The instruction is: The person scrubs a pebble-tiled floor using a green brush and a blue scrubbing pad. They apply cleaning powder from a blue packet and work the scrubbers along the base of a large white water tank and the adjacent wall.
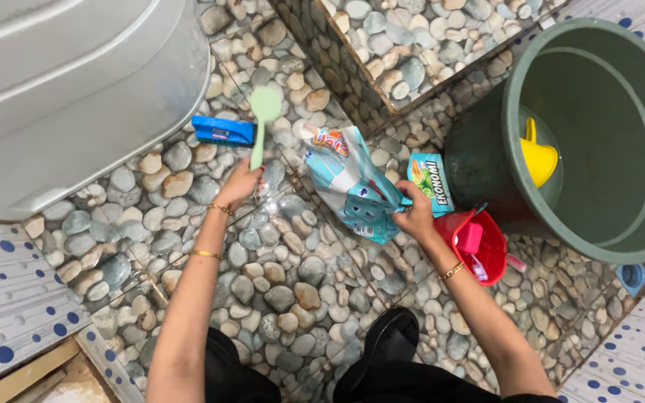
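Our left hand (239, 183) grips a pale-green plastic long-handled brush (261, 123); our right hand (416, 216) pinches a teal plastic detergent pouch (352, 186) on the pebble-patterned tile floor (300, 298).

Open floor: the pebble-patterned tiled floor (300, 298) is left bare between the two forearms, and a wide passage is given there.
Left side: the way is closed by the large grey ribbed plastic tank (61, 89); a narrow strip of floor is left along its foot.
Far edge: room is taken up by the blue rectangular scrubbing brush (222, 130), and the pebble-tiled step (412, 52) rises behind.
Middle: the teal and white plastic detergent bag (352, 186) lies across the path.
Right side: passage is blocked by the big dark green round plastic bin (599, 134), the small green soap packet (428, 179) and the red plastic dipper (483, 250), all crowded close together.
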